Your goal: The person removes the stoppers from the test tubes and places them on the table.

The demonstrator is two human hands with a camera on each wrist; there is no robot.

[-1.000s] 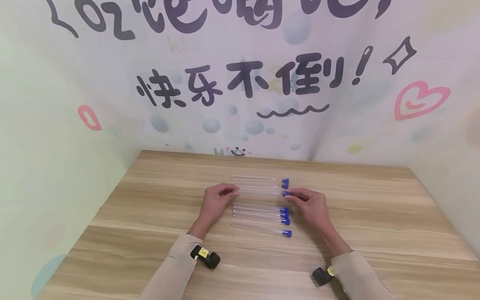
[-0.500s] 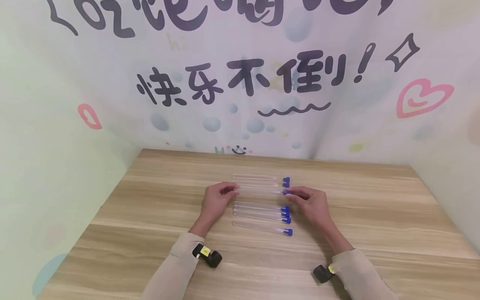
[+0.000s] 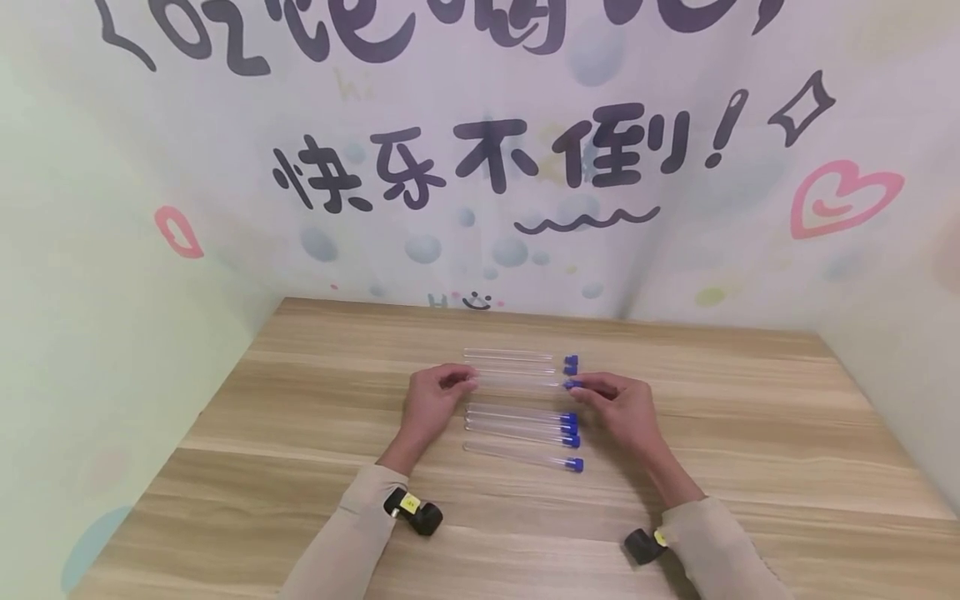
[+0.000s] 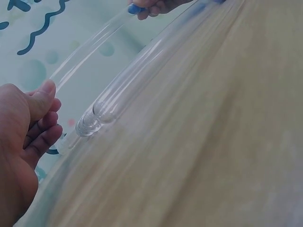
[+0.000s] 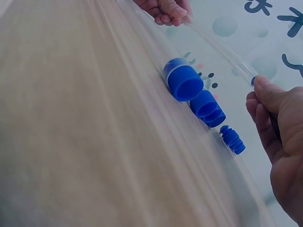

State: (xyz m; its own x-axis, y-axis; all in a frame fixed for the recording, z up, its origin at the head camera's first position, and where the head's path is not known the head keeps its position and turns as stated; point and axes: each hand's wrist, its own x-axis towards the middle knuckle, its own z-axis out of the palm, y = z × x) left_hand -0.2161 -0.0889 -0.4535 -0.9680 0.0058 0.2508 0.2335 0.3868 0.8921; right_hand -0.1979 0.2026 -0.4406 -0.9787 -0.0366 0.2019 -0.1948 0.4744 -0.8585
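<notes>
A clear test tube (image 3: 517, 382) is held level between both hands in the head view. My left hand (image 3: 435, 402) pinches its rounded end between thumb and fingers. At the other end, my right hand (image 3: 624, 410) pinches a blue cap (image 4: 135, 8) at the tube's mouth. How deep the cap sits is hidden by the fingers. In the left wrist view the tube slants up above the capped tubes (image 4: 137, 78) on the table. The right wrist view shows the thumb (image 5: 269, 90) covering most of the held cap.
Several capped test tubes (image 3: 517, 417) lie side by side nearer the person. Farther back are uncapped tubes (image 3: 510, 355), with loose blue caps (image 3: 572, 365) beside their right ends. The wooden table (image 3: 300, 500) meets a printed cloth backdrop (image 3: 420, 275).
</notes>
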